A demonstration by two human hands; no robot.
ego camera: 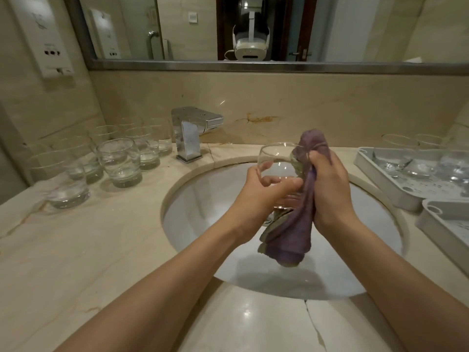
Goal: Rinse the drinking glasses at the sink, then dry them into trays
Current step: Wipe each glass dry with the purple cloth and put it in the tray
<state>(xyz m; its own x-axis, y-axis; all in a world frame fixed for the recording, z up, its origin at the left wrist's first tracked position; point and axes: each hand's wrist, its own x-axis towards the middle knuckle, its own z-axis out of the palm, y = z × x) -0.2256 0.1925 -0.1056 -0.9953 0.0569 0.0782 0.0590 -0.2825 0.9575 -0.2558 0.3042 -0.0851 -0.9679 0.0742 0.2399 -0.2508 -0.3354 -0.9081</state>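
Over the white sink basin (pixel 203 199) my left hand (pixel 264 191) grips a clear drinking glass (pixel 276 161) round its lower half, mouth tilted up and away. My right hand (pixel 327 184) holds a purple cloth (pixel 291 232) against the glass's right side; the cloth pokes above my fingers and hangs down below the glass. Several clear glasses (pixel 119 163) stand on the counter left of the tap. A pale grey tray (pixel 380 174) at the right holds several glasses (pixel 416 166).
A chrome tap (pixel 189 133) stands behind the basin at the left. A second pale tray (pixel 436 224) lies nearer me at the right edge. A mirror (pixel 253 29) runs along the wall above, and a white wall unit (pixel 48 39) hangs at the left.
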